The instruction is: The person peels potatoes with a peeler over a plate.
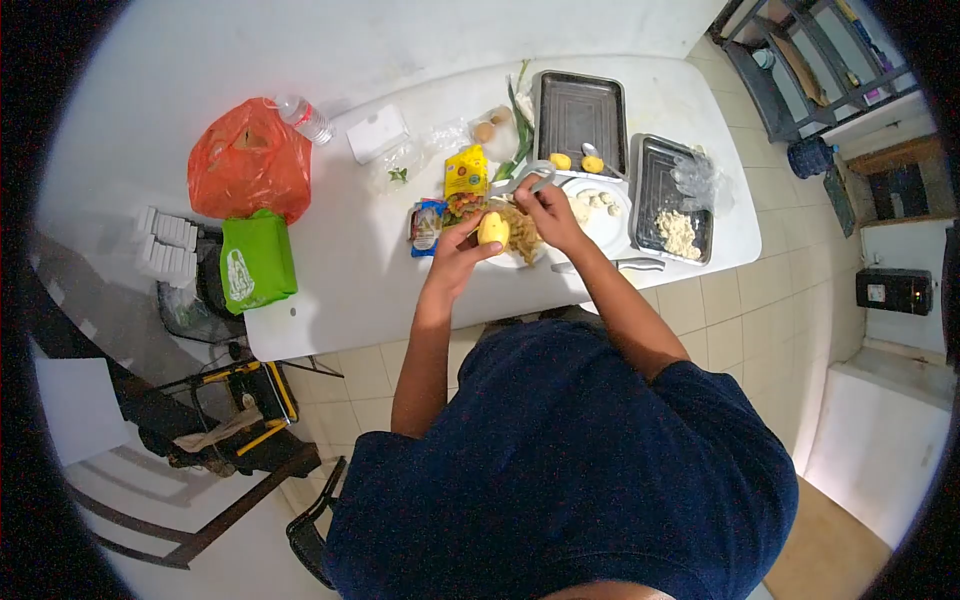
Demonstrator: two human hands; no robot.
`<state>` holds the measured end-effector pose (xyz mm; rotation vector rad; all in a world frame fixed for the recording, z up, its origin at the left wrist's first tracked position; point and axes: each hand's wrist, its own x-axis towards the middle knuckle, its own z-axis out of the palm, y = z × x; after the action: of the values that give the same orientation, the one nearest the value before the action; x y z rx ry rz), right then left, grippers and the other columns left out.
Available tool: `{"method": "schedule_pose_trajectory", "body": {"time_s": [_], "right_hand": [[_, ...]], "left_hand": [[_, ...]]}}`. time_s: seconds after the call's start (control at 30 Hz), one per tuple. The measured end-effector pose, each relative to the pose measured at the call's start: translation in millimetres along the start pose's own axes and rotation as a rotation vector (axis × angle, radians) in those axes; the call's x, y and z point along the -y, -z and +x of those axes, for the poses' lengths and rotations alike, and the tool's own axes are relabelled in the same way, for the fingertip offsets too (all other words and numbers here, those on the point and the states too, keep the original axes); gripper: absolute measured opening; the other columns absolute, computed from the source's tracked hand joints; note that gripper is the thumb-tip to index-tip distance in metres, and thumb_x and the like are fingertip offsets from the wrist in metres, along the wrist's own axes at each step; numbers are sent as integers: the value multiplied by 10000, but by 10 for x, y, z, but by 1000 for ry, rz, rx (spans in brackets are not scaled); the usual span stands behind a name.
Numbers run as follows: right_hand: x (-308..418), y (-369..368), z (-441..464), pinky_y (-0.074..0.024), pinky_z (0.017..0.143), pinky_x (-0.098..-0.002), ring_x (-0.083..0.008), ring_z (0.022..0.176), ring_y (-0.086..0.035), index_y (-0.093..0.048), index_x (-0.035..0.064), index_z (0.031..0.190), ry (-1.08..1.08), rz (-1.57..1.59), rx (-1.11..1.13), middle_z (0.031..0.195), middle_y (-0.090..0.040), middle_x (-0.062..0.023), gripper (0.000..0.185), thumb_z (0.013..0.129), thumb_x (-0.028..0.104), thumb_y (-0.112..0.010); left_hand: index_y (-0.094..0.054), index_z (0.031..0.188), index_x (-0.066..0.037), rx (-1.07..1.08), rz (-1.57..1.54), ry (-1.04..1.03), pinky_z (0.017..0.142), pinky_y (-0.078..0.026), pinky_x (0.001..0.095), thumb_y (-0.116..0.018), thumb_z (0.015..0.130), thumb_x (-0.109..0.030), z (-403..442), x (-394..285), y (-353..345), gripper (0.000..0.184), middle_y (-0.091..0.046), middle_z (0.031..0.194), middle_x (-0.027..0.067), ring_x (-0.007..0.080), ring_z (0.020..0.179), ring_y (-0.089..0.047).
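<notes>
My left hand (460, 257) is closed around a yellow peeled potato (493, 229). Close beside it, my right hand (553, 215) grips a pale grey peeler (541, 178), raised just off the potato. Brownish peelings (526, 243) lie in a heap under and between both hands, on what looks like a plate. To the right, a white plate (612, 228) carries several small pale pieces. A knife (638, 265) rests near the table's front edge, below that plate. Two more yellow potatoes (561, 160) sit at the front of the dark tray (580, 105), with a spoon next to them.
A second dark tray (650, 165) holds chopped pale pieces (678, 233) and a clear plastic bag. Yellow (465, 172) and blue packets (427, 226), leeks (520, 125), eggs (485, 131) and a white box (378, 134) are behind my hands. Red (250, 165) and green bags (258, 262) stand left.
</notes>
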<state>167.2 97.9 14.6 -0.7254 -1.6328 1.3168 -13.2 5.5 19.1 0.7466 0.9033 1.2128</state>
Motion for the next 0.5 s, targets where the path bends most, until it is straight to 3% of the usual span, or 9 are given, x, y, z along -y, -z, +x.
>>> {"method": "schedule_pose_trajectory", "body": {"time_s": [0.3,0.5], "right_hand": [[-11,-112,-36,-414,635,-274,-101,696,-490,-544,32,853,-36,162,1,741,-526,-4,220,991,203,-535],[93,-101,-27,-416,624,-306,-129,678,-494,-556,23,844,5,-57,43,694,-530,-39,234,975,217,-553]], "left_hand": [[-517,1280,-11,-145,268,-210,895,-505,298,-790,710,18,18,67,24,633,-610,1183,77,159,1081,-592],[-536,1203,2,-359,576,-381,864,-521,314,-838,667,-50,55,123,-73,617,-630,1128,103,179,998,-633]]}}
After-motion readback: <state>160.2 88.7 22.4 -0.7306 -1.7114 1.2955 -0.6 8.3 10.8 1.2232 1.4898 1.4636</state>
